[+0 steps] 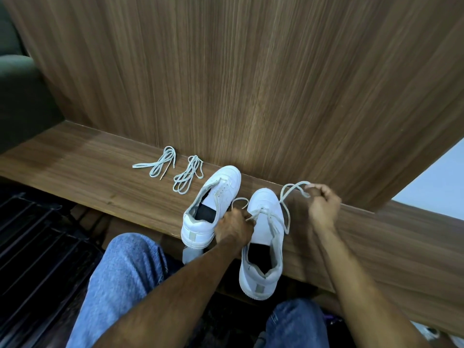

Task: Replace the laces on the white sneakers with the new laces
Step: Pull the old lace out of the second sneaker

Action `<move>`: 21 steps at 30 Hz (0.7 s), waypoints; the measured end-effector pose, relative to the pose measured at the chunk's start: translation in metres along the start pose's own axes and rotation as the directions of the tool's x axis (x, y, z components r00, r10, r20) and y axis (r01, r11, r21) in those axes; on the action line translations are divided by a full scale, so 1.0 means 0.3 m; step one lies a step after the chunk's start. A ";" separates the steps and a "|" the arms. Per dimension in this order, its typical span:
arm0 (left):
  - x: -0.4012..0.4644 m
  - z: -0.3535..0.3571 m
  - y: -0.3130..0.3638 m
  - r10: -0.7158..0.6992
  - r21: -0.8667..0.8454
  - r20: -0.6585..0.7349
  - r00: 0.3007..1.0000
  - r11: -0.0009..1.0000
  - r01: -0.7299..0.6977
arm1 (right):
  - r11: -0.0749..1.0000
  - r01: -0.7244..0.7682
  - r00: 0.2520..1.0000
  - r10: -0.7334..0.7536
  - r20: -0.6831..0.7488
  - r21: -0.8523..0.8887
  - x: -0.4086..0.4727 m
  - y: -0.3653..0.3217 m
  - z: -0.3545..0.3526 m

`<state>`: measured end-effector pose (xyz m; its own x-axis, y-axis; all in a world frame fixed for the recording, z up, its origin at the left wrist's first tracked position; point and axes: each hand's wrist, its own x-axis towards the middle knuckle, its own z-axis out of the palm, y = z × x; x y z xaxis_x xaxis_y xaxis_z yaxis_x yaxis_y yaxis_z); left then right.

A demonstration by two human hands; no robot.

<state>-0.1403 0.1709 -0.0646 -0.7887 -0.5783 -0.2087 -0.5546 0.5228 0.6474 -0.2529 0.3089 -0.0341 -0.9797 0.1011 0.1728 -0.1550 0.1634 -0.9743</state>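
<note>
The table [75, 169] is a narrow ledge of brown wood with a clear grain, and behind it rises a tall wall panel [251, 84] of the same striped wood. At the far left stands something dark green and padded [17, 91], maybe a seat. At the right edge a pale surface [437, 182] shows past the panel. Below the ledge on the left the floor is dark with black slats [32, 242].

Two white sneakers stand on the ledge with toes toward the panel. The left sneaker [213, 204] has no lace in its eyelets and its heel hangs a little over the front edge. The right sneaker [263, 242] is just beside it, with a pale lace [286, 214] in its front eyelets.

The left hand [234, 228] is closed and pinches one end of this lace between the two shoes. The right hand [324, 204] is closed on the other end and holds it up near the panel, so the lace makes a loop.

Two loose laces [173, 169] lie folded side by side on the ledge, left of the sneakers. The person's knees in blue jeans [125, 280] are under the table edge
</note>
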 end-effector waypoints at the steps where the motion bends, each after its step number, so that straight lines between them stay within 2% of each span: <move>1: -0.002 -0.001 0.001 -0.002 -0.001 0.002 1.000 1.000 0.002 | 1.000 0.000 1.000 0.000 -0.020 0.007 0.015 0.002 -0.006; 3: -0.003 -0.001 0.005 0.001 0.003 0.004 1.000 1.000 -0.001 | 0.994 0.026 0.997 -0.018 0.070 -0.109 0.025 0.000 -0.016; 4: -0.004 -0.001 0.005 0.002 0.006 0.007 1.000 1.000 -0.002 | 0.972 0.052 0.983 -0.008 0.186 -0.231 0.022 0.015 -0.014; 6: -0.004 -0.002 0.006 0.013 0.013 0.012 1.000 1.000 -0.013 | 0.871 0.122 0.904 0.100 0.415 -0.476 0.001 0.075 0.002; 8: -0.003 -0.004 0.005 0.022 0.023 0.019 1.000 0.999 -0.022 | 0.783 0.172 0.840 0.200 0.505 -0.598 -0.021 0.156 0.020; 10: 0.000 -0.002 0.004 0.023 0.028 0.022 0.999 0.999 -0.024 | 0.720 0.236 0.832 0.198 0.519 -0.653 -0.038 0.206 0.033; 14: 0.002 -0.002 0.009 0.032 0.049 0.021 0.999 0.998 -0.033 | 0.622 0.330 0.861 0.110 0.497 -0.710 -0.065 0.187 0.040; 17: 0.001 -0.003 0.012 0.042 0.060 0.016 0.999 0.997 -0.043 | 0.584 0.360 0.840 0.137 0.525 -0.728 -0.054 0.164 0.048; 19: 0.000 -0.003 0.013 0.044 0.066 0.019 0.999 0.997 -0.045 | 0.616 0.320 0.830 0.183 0.526 -0.720 -0.037 0.143 0.054; 21: -0.002 -0.003 0.011 0.042 0.065 0.021 0.999 0.997 -0.043 | 0.767 0.154 0.844 0.226 0.487 -0.623 -0.021 0.102 0.055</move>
<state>-0.1415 0.1725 -0.0616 -0.8165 -0.5427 -0.1970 -0.5363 0.5864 0.6071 -0.2534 0.2970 -0.0673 -0.9234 -0.3557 -0.1445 -0.1910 0.7521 -0.6307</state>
